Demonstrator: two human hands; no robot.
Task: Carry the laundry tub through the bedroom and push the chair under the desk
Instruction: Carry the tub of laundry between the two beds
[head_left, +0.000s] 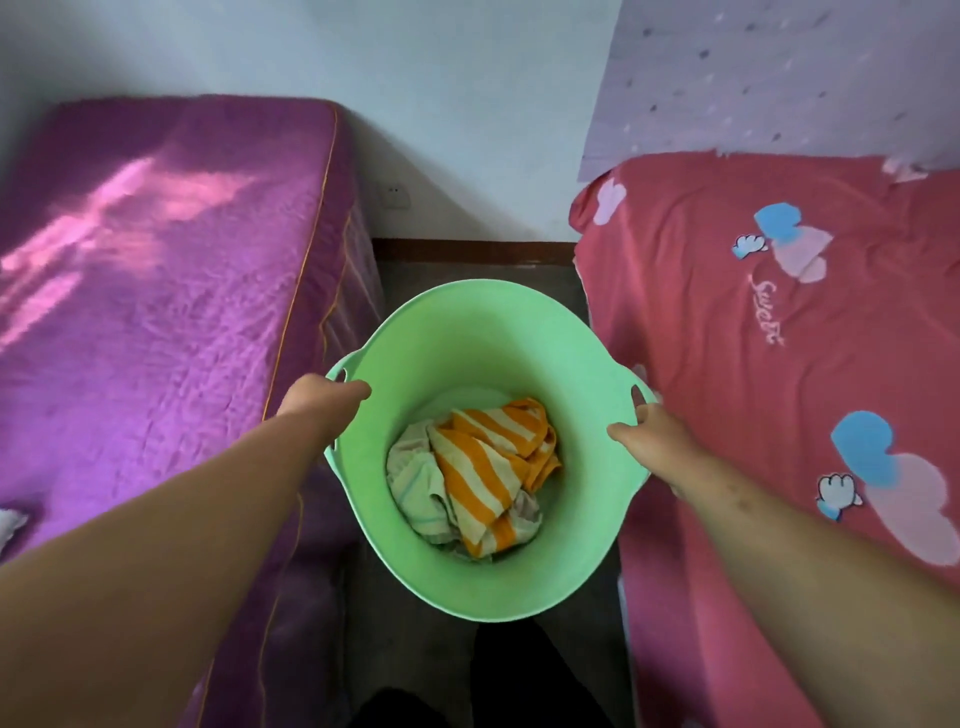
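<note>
A light green laundry tub (467, 343) hangs in the narrow gap between two beds, seen from above. Crumpled clothes (478, 478), one orange-and-cream striped, lie in its bottom. My left hand (324, 397) grips the tub's left rim beside the handle slot, thumb inside. My right hand (652, 439) holds the right rim just below the right handle slot, thumb inside as well. No chair or desk is in view.
A bed with a purple cover (156, 312) is close on the left. A bed with a red cartoon-print sheet (779, 364) is close on the right. A white wall with a socket (393, 196) closes the aisle ahead. Dark floor (405, 623) runs underneath.
</note>
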